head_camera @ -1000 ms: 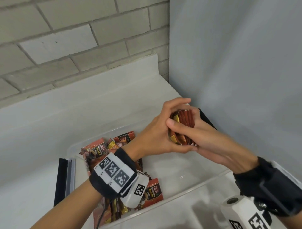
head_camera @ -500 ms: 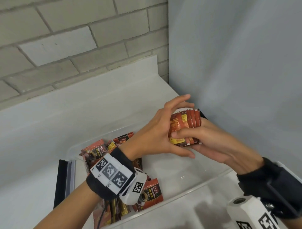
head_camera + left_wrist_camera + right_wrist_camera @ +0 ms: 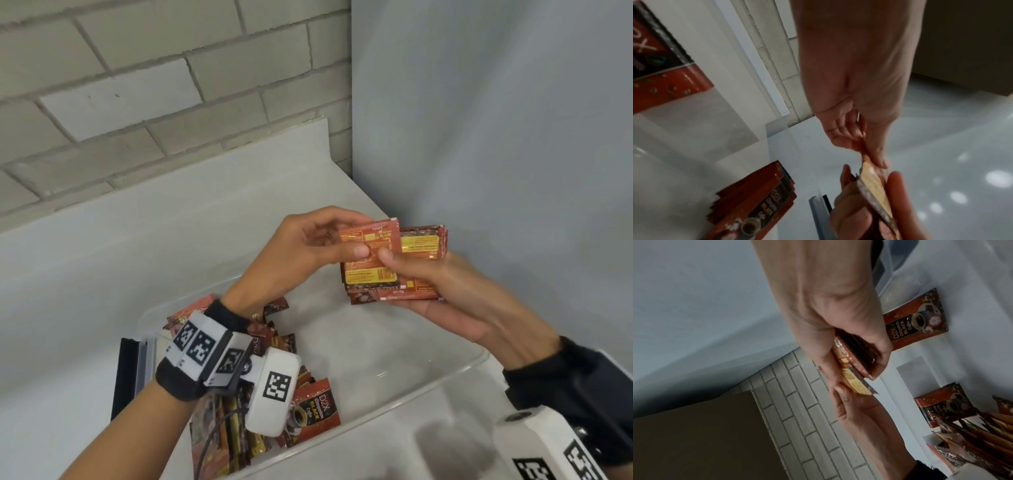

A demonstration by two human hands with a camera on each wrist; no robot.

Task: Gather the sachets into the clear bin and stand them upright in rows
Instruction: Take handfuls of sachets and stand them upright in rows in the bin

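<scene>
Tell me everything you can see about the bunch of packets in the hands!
The bunch of packets is a stack of flat, shiny red-brown foil sachets with yellow label panels and crimped edges, backs facing up. It is held in the air above the clear bin. The right hand cradles it from below; the left hand pinches the top packet, which sits shifted to the left.

The sachets (image 3: 371, 255) are showing red-brown backs with yellow label panels, while the loose ones (image 3: 317, 413) in the clear bin (image 3: 455, 368) are showing red-brown and black fronts with gold lettering and a coffee-cup picture. The wrist bands (image 3: 202, 346) are showing black-and-white square codes on white over black fabric. The table (image 3: 85, 274) is showing pale grey-white, the brick wall (image 3: 137, 85) light grey.
</scene>
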